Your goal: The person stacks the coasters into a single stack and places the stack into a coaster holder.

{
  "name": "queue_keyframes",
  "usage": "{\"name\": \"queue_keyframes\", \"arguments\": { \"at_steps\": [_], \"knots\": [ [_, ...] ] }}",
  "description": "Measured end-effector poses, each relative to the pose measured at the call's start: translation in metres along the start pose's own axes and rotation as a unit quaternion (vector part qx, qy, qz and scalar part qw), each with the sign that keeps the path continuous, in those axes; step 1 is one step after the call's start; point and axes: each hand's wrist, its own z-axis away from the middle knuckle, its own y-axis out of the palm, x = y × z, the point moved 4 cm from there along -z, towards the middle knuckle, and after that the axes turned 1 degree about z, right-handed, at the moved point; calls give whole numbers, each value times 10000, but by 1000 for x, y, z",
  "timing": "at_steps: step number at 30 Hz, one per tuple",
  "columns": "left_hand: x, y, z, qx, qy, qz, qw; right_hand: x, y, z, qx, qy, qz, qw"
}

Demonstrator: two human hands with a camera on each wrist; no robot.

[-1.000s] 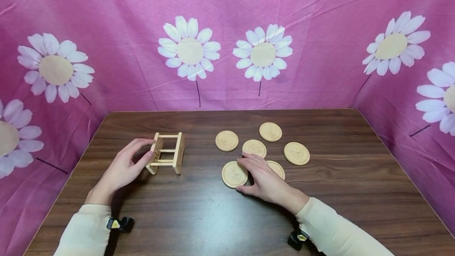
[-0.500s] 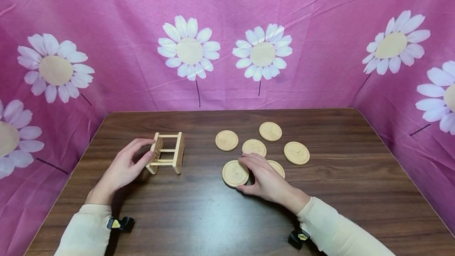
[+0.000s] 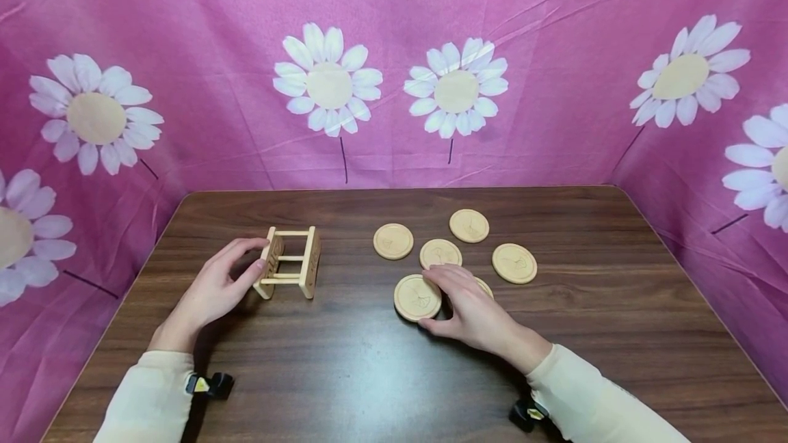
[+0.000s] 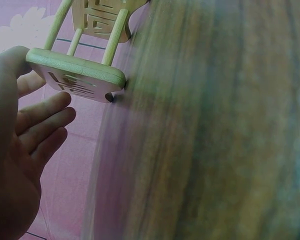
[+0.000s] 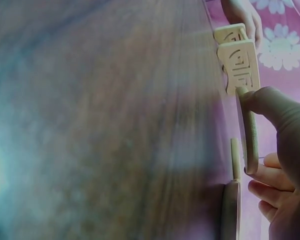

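My right hand [image 3: 470, 310] holds a round wooden coaster [image 3: 414, 298] by its edge, thumb on the near side and fingers on the far side. In the right wrist view this coaster [image 5: 249, 132] is tilted up off the table. At the left, my left hand [image 3: 215, 289] holds the near-left panel of a small wooden coaster rack [image 3: 310, 265] with thumb and index finger. The left wrist view shows the other fingers [image 4: 47, 115] apart from the rack [image 4: 75, 65]. Bare rungs join its two cut-out panels.
More coasters lie flat: one at the back left [image 3: 393, 241], one at the back [image 3: 469, 225], one in the middle [image 3: 440, 253], one at the right [image 3: 514, 264]. Another coaster [image 3: 484, 287] is partly hidden behind my right hand. A pink flowered cloth [image 3: 394, 156] surrounds the brown table [image 3: 345, 374].
My right hand and its coaster have moved slightly right and up, covering more of the coaster behind. The left hand and rack have stayed put.
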Motion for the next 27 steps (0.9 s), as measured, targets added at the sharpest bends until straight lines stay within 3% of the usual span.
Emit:
{"name": "queue_keyframes", "arguments": {
  "at_steps": [7, 15, 27],
  "knots": [
    [1, 0, 0, 73, -105, -45, 9999, 0, -10, 4, -210, -81, 19, 9997],
    [1, 0, 0, 86, -115, -31, 9999, -7, -16, 10, -156, 157, -19, 9998],
    [1, 1, 0, 106, -202, -27, 9997, -14, -24, 18, -325, 3, -102, 9994]
  ]
}}
